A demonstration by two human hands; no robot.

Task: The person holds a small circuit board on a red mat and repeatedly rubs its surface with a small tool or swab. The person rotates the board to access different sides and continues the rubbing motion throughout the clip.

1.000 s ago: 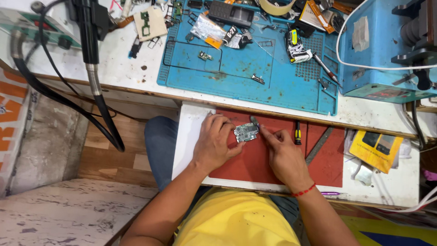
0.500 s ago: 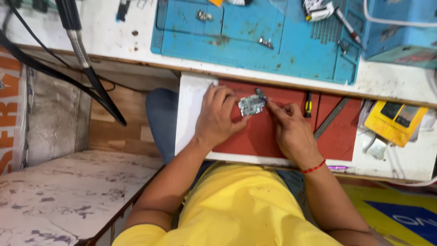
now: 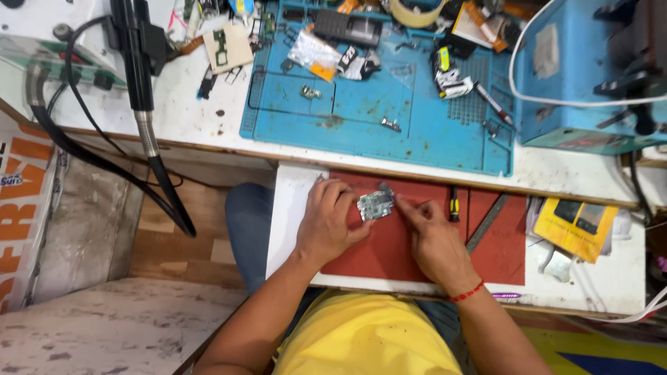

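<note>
A small silvery circuit board (image 3: 375, 205) lies on a red mat (image 3: 500, 250) on a pull-out shelf. My left hand (image 3: 326, 222) rests on the mat and pinches the board's left edge with its fingertips. My right hand (image 3: 429, 236), with a red thread at the wrist, holds the board's right side and seems to press a small tool tip (image 3: 386, 189) against its top edge. Both hands touch the board.
A small screwdriver (image 3: 454, 205) and a metal ruler (image 3: 486, 222) lie on the mat to the right. Above is a blue work mat (image 3: 424, 132) with screws and parts, a blue machine (image 3: 590, 69) at right, a yellow box (image 3: 575, 226), black hoses (image 3: 146, 125) at left.
The camera view has shifted down and back up. Both hands stay on the circuit board at the same place on the red mat.
</note>
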